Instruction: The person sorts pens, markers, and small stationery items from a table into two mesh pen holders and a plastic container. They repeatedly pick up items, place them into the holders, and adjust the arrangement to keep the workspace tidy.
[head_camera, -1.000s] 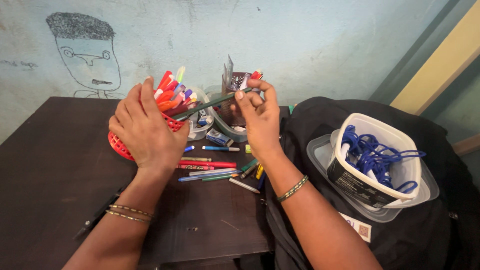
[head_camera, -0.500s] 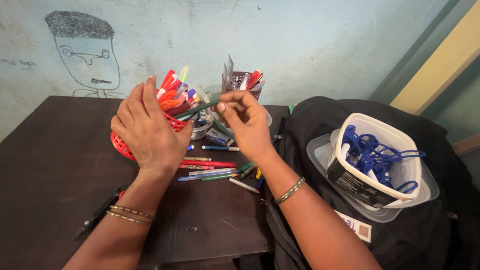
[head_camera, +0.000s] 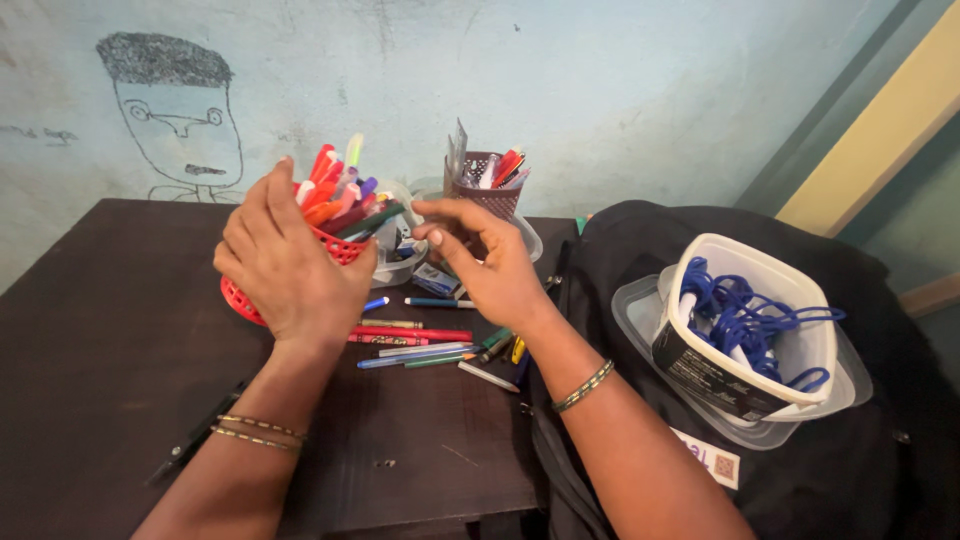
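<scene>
The left hand (head_camera: 285, 265) wraps its fingers around the near side of a red mesh basket (head_camera: 240, 295), which is tipped over so its mouth faces away from the person; the fingers are curled and clamped on the basket's wall. A bunch of pens and markers (head_camera: 335, 190) in red, orange, purple and pale green sticks out of the basket just past the left fingertips.

The right hand (head_camera: 490, 265) hovers just to the right of that bunch, its fingers spread loosely and the thumb and forefinger slightly parted. A dark green pen (head_camera: 372, 222) lies among the markers at the basket's mouth, with its end close to the right fingertips; the fingers look to be off it, though the view there is too crowded to be sure.

Beyond the right fingers stands a brown mesh cup (head_camera: 487, 192) with more pens. Below both palms, loose pens and pencils (head_camera: 420, 340) are scattered on the dark wooden table (head_camera: 100, 340). Well to the right of the right wrist, a white plastic tub (head_camera: 745, 320) holding a tangled blue cord (head_camera: 745, 315) sits on a black bag (head_camera: 640, 250).
</scene>
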